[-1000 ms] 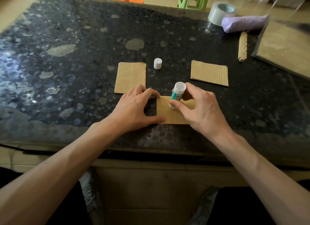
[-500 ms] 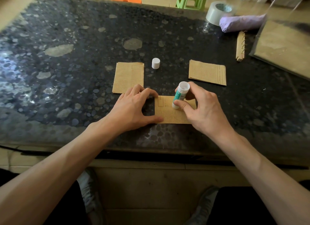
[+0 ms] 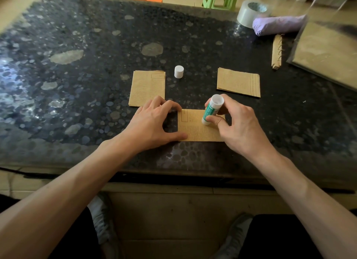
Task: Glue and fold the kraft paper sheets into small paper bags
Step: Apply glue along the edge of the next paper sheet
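A small kraft paper sheet [image 3: 195, 130] lies near the front edge of the dark stone table. My left hand [image 3: 152, 123] holds it flat at its left edge, thumb on the lower corner and a fingertip at the upper corner. My right hand [image 3: 237, 125] grips a green-and-white glue stick [image 3: 212, 111], tilted, with its lower tip on the sheet's upper right part. The stick's white cap [image 3: 178, 71] stands apart behind. A folded kraft piece [image 3: 147, 87] lies behind my left hand, and a stack of kraft sheets [image 3: 238, 82] lies to the back right.
A tape roll [image 3: 251, 12], a purple rolled bundle [image 3: 278, 24] and a torn spiral-bound strip [image 3: 276, 51] sit at the back right. A clear sleeve of kraft paper [image 3: 326, 51] lies at the right edge. Stools stand beyond the table [image 3: 77, 84].
My right hand has slid the glue stick to the right along the sheet's upper edge. My left hand has stayed on the left edge.
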The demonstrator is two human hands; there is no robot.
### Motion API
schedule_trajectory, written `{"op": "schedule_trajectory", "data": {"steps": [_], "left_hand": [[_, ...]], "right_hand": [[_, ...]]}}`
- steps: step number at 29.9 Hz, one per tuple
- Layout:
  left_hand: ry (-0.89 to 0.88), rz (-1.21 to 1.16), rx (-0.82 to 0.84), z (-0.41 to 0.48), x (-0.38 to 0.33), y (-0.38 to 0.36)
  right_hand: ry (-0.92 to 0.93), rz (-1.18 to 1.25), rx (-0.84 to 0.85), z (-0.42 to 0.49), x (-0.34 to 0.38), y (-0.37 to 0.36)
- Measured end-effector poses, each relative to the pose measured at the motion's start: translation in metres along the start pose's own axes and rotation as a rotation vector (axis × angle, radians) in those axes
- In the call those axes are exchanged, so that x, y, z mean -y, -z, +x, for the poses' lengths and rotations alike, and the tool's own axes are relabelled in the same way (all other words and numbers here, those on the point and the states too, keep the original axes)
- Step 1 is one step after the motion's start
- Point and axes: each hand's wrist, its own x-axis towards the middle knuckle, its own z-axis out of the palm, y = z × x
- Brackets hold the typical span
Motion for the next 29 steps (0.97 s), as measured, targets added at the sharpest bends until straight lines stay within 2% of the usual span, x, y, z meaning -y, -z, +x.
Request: {"op": "schedule_trajectory", "data": {"steps": [5,12,29], "left_hand": [[-0.001,-0.004,0.003,0.000,-0.001,0.001],[0.004,-0.003,0.015,0.000,-0.002,0.002],[-0.010,-0.018,0.013,0.001,-0.001,0.003]], "right_hand": [[0.004,-0.036,-0.079,-0.003,-0.003,0.003],[-0.009,-0.043,-0.021,-0.005,-0.004,0.007],[-0.051,-0.094,-0.077,-0.013,-0.016,0.019]]}}
